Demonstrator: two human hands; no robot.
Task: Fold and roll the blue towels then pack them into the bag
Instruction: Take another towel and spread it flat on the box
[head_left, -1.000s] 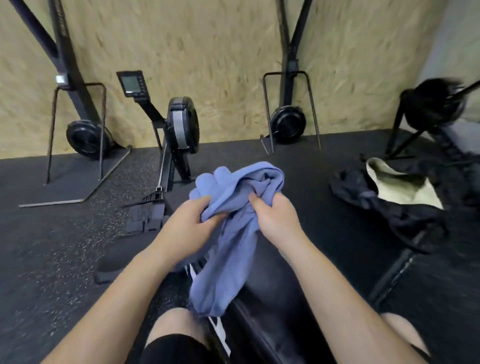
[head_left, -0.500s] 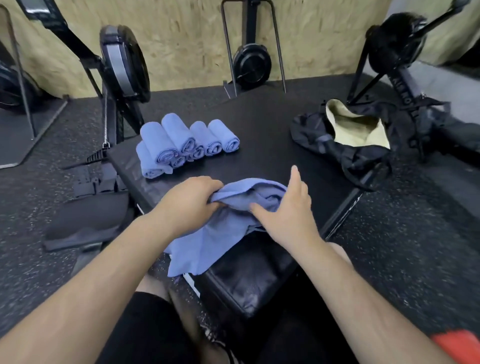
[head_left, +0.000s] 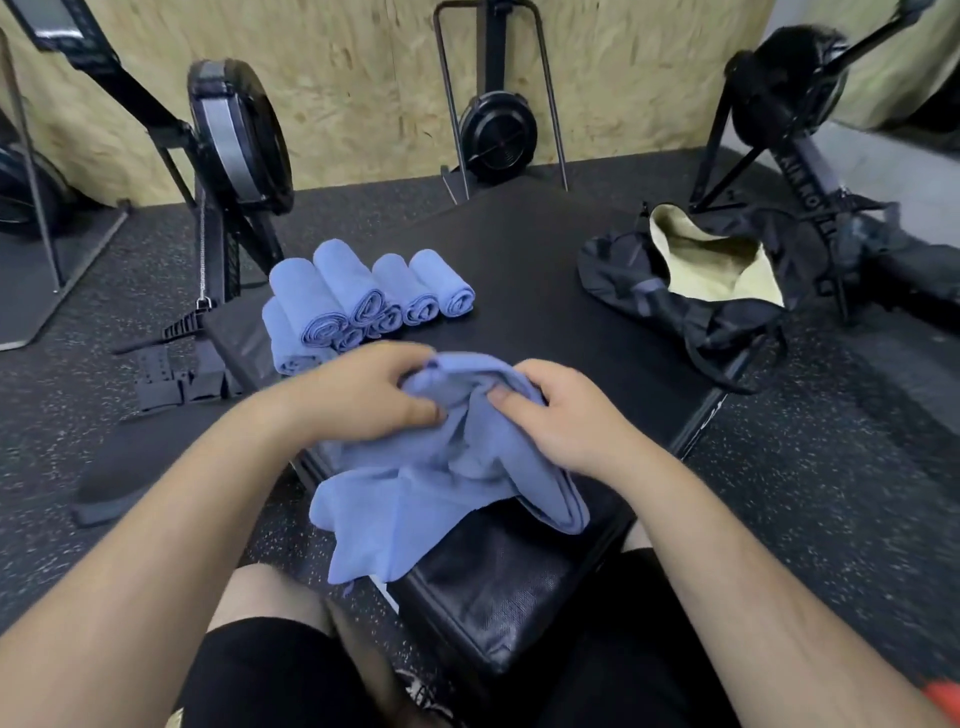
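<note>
A crumpled blue towel (head_left: 441, 483) lies on the near corner of a black padded platform (head_left: 530, 270), one end hanging over the edge. My left hand (head_left: 358, 395) grips the towel's upper left part with curled fingers. My right hand (head_left: 566, 410) grips its upper right part, thumb pressed into the cloth. Several rolled blue towels (head_left: 363, 296) are stacked at the platform's left side. A black bag (head_left: 675, 301) with a pale yellow lining lies open at the platform's right corner.
Black rowing and ski machines (head_left: 234, 135) stand around the platform against a chipboard wall (head_left: 363, 78). The floor (head_left: 831, 467) is speckled black rubber. My knees in black shorts sit close to the platform's near corner.
The towel came down from in front of me onto the platform's near corner. My view tilted down, revealing the rolled towels. My right hand's fingers closed on the cloth again.
</note>
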